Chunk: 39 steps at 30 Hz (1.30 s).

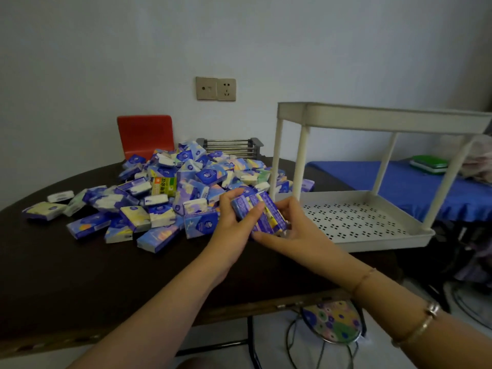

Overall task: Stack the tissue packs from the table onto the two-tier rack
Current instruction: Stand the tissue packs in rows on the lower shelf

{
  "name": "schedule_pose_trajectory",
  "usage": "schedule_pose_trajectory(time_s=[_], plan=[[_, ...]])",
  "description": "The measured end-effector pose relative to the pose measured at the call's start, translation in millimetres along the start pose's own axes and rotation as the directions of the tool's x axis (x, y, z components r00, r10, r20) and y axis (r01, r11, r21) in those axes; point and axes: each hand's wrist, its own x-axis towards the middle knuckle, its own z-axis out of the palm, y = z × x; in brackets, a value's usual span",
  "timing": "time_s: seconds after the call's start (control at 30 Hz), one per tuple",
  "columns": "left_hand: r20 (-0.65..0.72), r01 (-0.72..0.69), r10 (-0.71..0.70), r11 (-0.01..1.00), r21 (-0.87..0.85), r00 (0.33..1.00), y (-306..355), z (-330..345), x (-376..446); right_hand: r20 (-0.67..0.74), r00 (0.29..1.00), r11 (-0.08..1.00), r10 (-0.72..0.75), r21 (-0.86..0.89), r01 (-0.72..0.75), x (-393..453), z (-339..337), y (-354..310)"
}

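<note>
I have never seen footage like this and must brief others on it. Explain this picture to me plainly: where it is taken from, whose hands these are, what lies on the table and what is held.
There is no machine here. The single picture comes from a camera worn on a person's head, looking forward and down, so the two bare arms reaching in from below are the wearer's own. On the dark table lies a big heap of small tissue packs, mostly blue and white. To the right stands a white two-tier rack; its lower shelf shows nothing on it, and the top shelf's surface cannot be seen. The left hand and right hand together have a grip on a small bundle of packs, just in front of the rack.
</note>
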Motion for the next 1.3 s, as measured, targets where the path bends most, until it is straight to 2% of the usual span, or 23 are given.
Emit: schedule_pose_trajectory(time_s=[0.07, 0.33, 0.43, 0.53, 0.67, 0.73, 0.9, 1.07, 1.2, 1.3], plan=[[0.063, -0.005, 0.003, 0.999, 0.039, 0.998, 8.0, 16.9, 0.8, -0.069, 0.997, 0.999, 0.023, -0.035, -0.026, -6.2, -9.9, 1.8], [0.316, 0.084, -0.126, 0.986, 0.143, 0.94, 12.5, 55.4, 0.6, -0.133, 0.973, 0.963, 0.189, 0.22, -0.157, -18.8, -35.0, 17.3], [0.27, 0.055, -0.086, 0.991, 0.12, 0.959, 7.3, 62.0, 2.0, -0.13, 0.962, 0.937, 0.24, 0.29, -0.194, -17.7, -45.0, 22.1], [0.164, 0.031, -0.049, 0.993, 0.112, 0.985, 6.6, 61.1, 9.2, -0.172, 0.934, 0.876, 0.313, 0.433, -0.214, -15.0, -55.6, 31.7], [0.178, 0.044, -0.127, 0.913, 0.406, 0.976, -3.6, 57.5, 13.5, -0.224, 0.904, 0.818, 0.365, 0.541, -0.196, -11.5, -72.6, 43.9], [0.188, 0.054, -0.151, 0.896, 0.441, 0.97, -10.4, 58.4, 12.1, -0.231, 0.9, 0.822, 0.369, 0.534, -0.199, -8.7, -79.7, 48.9], [0.156, -0.023, -0.056, 0.886, 0.462, 0.986, -11.9, 52.2, 11.0, -0.192, 0.905, 0.854, 0.379, 0.449, -0.262, 5.2, -85.1, 63.1], [0.162, -0.088, 0.012, 0.877, 0.472, 0.987, -15.4, 28.2, 4.7, -0.078, 0.919, 0.879, 0.387, 0.333, -0.342, 27.1, -71.0, 71.6], [0.115, -0.104, 0.059, 0.89, 0.445, 0.992, -21.6, 15.6, 9.5, 0.0, 0.908, 0.862, 0.42, 0.315, -0.398, 46.3, -48.8, 82.1], [0.065, -0.049, 0.018, 0.857, 0.513, 0.998, -40.3, 5.8, 15.2, 0.006, 0.902, 0.85, 0.432, 0.331, -0.41, 61.5, -33.7, 90.3]])
